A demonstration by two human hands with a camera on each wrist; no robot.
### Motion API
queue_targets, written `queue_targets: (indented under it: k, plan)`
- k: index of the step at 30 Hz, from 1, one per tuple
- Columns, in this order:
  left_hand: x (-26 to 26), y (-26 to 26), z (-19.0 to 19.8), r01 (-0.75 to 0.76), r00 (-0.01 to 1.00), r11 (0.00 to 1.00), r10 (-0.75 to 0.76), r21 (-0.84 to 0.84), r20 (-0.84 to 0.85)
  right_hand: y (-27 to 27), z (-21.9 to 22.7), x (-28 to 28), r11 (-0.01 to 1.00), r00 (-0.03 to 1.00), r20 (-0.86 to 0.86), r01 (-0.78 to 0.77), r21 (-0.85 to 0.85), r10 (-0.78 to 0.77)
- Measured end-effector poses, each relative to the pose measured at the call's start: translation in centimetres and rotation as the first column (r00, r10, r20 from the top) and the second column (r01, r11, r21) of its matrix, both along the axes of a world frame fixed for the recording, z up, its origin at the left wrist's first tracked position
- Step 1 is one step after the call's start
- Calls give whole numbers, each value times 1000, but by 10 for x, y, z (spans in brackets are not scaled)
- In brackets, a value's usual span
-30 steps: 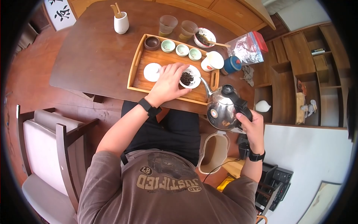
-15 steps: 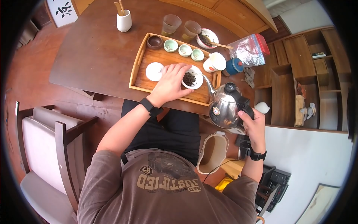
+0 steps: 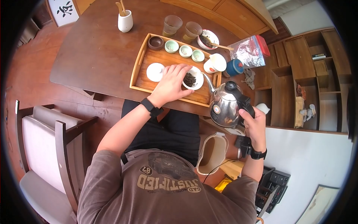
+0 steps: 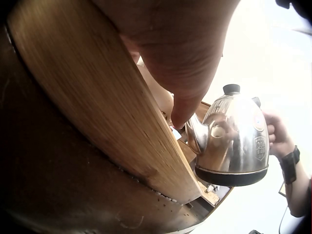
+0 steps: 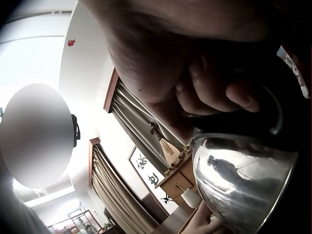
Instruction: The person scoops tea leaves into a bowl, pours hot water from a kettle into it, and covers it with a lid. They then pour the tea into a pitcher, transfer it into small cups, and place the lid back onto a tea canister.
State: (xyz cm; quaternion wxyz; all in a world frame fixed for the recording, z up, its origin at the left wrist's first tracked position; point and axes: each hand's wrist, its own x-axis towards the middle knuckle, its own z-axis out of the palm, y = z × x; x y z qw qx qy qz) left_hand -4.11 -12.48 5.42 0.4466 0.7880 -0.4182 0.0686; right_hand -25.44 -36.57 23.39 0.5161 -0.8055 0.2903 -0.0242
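Note:
A steel kettle [image 3: 223,105] with a black handle hangs over the table's near edge, its spout pointing at a white bowl of dark tea leaves [image 3: 192,79] on the wooden tray [image 3: 153,59]. My right hand [image 3: 252,123] grips the kettle's handle; the kettle [image 4: 234,139] also fills the left wrist view and the kettle [image 5: 243,195] shows under my fingers in the right wrist view. My left hand [image 3: 171,83] rests on the tray with its fingers around the bowl's left side.
A white lid [image 3: 155,71], a brown cup [image 3: 155,42] and three green cups [image 3: 185,50] sit on the tray. Behind stand two glasses [image 3: 181,27], a white pitcher [image 3: 214,62], a blue tin [image 3: 235,66] and a plastic bag [image 3: 250,48]. A chair [image 3: 48,149] is at left.
My right hand has carried the kettle up and toward the tray, bringing its spout closer to the bowl. My left hand has stayed at the bowl.

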Motion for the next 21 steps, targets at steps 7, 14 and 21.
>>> queue_targets:
  k: [7,14,21]
  plan:
    - [0,0,0,-2,1000,1000,2,4,5,7,5,6,1000,1000,3,-21,5,21]
    - [0,-1,0,-5,1000,1000,5,-1,3,8,6,12,998,999,7,-54,16,54]
    - [-1,0,-1,-9,1000,1000,9,-2,19,10,5,12,997,997,27,-73,9,73]
